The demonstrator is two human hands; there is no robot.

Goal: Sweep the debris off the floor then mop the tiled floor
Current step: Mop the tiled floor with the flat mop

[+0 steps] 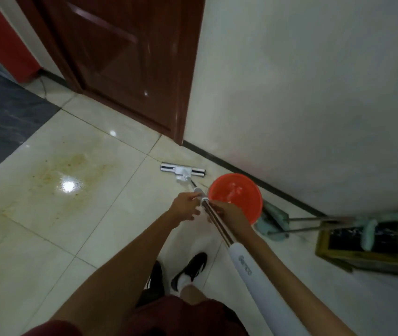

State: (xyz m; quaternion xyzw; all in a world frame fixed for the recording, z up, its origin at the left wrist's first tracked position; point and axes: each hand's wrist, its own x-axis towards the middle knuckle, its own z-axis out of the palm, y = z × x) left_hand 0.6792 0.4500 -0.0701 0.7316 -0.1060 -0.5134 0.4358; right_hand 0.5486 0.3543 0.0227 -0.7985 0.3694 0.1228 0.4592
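Mid-frame, both hands are gripping the mop pole (217, 223): right hand (227, 213) curling its fingers round it, left hand (186, 206) pinching the collar, probably adjusting it beside the orange bucket (236, 197)

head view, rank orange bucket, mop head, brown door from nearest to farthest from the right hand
1. Orange bucket: just beyond the right hand, by the wall.
2. Mop head: flat on the tiles, ahead and left.
3. Brown door: farthest, at the back.
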